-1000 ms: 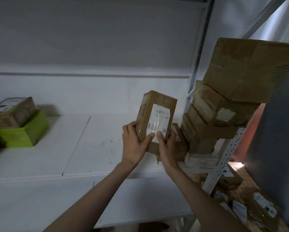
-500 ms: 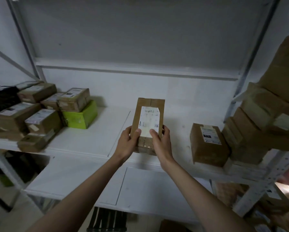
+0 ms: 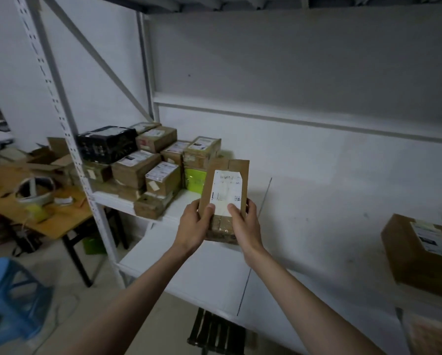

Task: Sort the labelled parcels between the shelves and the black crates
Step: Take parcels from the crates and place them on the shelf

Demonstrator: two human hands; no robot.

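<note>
A brown cardboard parcel [image 3: 238, 170] with a white label stands upright in the air above the white shelf [image 3: 317, 226]. My left hand [image 3: 193, 226] grips its lower left side, thumb on the label's bottom edge. My right hand [image 3: 244, 224] grips the lower right side, thumb also on the label. A pile of labelled brown parcels [image 3: 148, 170] fills the shelf's left end, with a black box [image 3: 106, 144] and a lime-green box [image 3: 194, 179] among them. Another labelled parcel [image 3: 419, 254] lies at the shelf's right. A black crate [image 3: 214, 331] shows below the shelf.
A white perforated upright [image 3: 61, 139] and diagonal brace frame the shelf's left side. Beyond it stands a wooden table [image 3: 48, 219] with open cartons and tape rolls. A blue plastic stool [image 3: 7, 298] sits on the floor at lower left.
The view has swung left, bringing the parcel pile and the table into sight; the stack of boxes at the right has left the frame. Both hands keep hold of the parcel.
</note>
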